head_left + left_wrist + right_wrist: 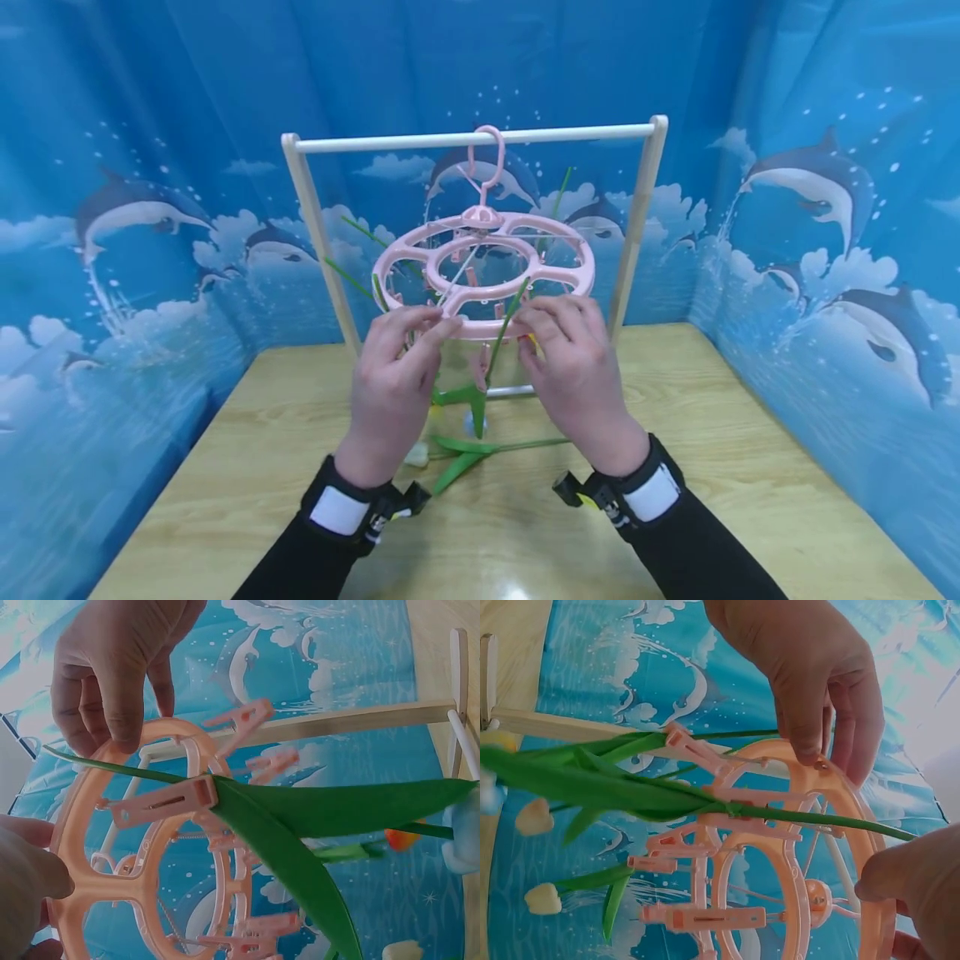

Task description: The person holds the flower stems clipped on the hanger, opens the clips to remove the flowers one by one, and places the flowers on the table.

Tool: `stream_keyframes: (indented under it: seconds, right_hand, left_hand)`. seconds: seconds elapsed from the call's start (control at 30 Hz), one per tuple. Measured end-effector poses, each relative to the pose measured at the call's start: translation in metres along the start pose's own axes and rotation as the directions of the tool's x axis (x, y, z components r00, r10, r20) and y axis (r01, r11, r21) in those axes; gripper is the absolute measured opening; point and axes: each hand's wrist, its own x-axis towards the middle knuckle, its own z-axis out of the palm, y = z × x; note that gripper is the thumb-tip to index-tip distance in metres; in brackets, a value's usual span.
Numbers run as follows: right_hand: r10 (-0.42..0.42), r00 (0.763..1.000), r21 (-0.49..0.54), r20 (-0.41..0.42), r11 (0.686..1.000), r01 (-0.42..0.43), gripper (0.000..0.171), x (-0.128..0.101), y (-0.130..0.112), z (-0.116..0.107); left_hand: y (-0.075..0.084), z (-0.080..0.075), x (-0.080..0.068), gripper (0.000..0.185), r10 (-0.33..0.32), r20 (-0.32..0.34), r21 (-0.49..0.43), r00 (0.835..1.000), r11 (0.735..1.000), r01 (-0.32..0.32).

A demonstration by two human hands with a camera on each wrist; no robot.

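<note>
A pink round clip hanger hangs by its hook from the white rail of a small wooden rack standing at the far side of the desk, toward twelve o'clock from the person. Both hands are raised to the near rim of the ring. The left hand sits at about seven o'clock on the ring, its fingertips pinched on the pink rim; the right hand sits at about five o'clock, fingers curled down onto the rim in the same way. The wrist views show each hand's fingers pressed against the outer band of the ring from opposite sides.

Between the two hands a green stem runs through a pink clip under the ring — its long leaves spread out past the clip, and the stem slants down toward six o'clock. More green stems poke out of the ring at ten and one o'clock. An orange bloom shows in the left wrist view; pale cream blooms show in the right wrist view.

On the desk below the ring, at six o'clock, lies another artificial flower with green leaves. A blue dolphin backdrop surrounds the desk — behind and on both sides
</note>
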Motion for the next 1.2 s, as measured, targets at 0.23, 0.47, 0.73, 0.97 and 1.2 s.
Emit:
stream_keyframes:
  seconds: [0.23,0.47,0.73,0.97,1.2]
  right_hand:
    - [0.010,1.000,-0.018,0.002,1.000,-0.010,0.021,0.001,0.002,-0.001]
    - [0.048,0.999,-0.019,0.010,0.999,-0.048,0.017,0.004,0.004,0.000]
    - [0.065,0.998,0.017,0.010,0.998,-0.065,0.023,0.000,0.006,0.000]
    - [0.085,0.996,0.051,0.005,0.995,-0.085,0.022,-0.001,0.008,0.001]
    - [0.128,0.992,0.076,-0.005,0.989,-0.128,0.021,0.000,0.011,0.001]
  left_hand:
    - [0.001,0.004,0.000,0.031,0.008,-0.017,0.015,1.000,1.000,-0.008]
    - [0.004,0.003,-0.002,0.009,0.019,0.163,-0.006,0.986,1.000,-0.018]
    - [0.013,0.013,-0.006,0.024,-0.139,0.491,-0.013,0.860,0.986,0.166]
    - [0.015,0.025,-0.013,0.045,-0.233,0.593,0.031,0.771,0.963,0.267]
    - [0.014,0.031,-0.017,0.036,-0.246,0.584,0.035,0.773,0.960,0.279]
